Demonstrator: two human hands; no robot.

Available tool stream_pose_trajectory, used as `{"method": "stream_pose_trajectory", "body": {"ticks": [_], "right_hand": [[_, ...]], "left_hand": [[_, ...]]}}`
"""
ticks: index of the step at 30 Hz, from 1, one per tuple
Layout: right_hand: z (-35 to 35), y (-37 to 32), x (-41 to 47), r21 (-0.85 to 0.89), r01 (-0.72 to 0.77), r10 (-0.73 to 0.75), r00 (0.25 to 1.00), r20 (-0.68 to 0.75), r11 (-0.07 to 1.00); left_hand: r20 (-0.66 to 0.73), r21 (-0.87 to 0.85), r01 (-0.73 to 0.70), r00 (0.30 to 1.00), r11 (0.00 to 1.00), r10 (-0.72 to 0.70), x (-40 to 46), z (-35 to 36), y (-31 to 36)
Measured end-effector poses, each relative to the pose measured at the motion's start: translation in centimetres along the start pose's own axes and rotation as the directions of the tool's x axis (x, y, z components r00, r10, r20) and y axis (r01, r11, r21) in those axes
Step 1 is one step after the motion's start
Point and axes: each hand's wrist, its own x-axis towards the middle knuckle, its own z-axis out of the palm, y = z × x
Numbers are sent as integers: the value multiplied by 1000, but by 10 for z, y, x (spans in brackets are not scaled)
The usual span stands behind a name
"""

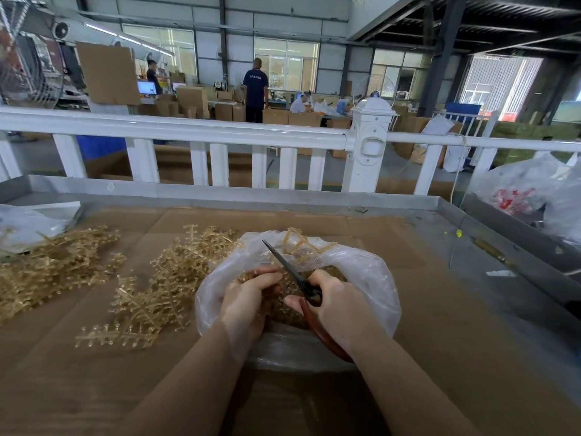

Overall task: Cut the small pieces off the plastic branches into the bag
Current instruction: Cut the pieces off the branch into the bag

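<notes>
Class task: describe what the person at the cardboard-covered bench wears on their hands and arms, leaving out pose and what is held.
Nothing is worn as far as the view shows. The left hand and the right hand are bare, without gloves, and no rings show. Both forearms are bare to the bottom edge of the picture: no sleeve, cuff, watch or bracelet shows.

A metal-rimmed work table fills the lower frame, its top covered by flattened cardboard sheets. At lower centre an open clear plastic bag holding small golden pieces is set on the cardboard. A heap of golden plastic branches is spread just left of it, and a second heap lies at the far left. A crumpled clear bag is seen at the upper left of the table. A small yellow object lies on bare metal at right.
</notes>
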Motion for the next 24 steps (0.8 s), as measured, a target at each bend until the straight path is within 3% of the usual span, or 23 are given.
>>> {"method": "stream_pose_trajectory", "body": {"ticks": [24], "right_hand": [[8, 2, 7, 53, 4, -5, 1000, 18, 999]], "left_hand": [[9, 40, 10, 1000, 999, -10, 2, -4, -4]]}}
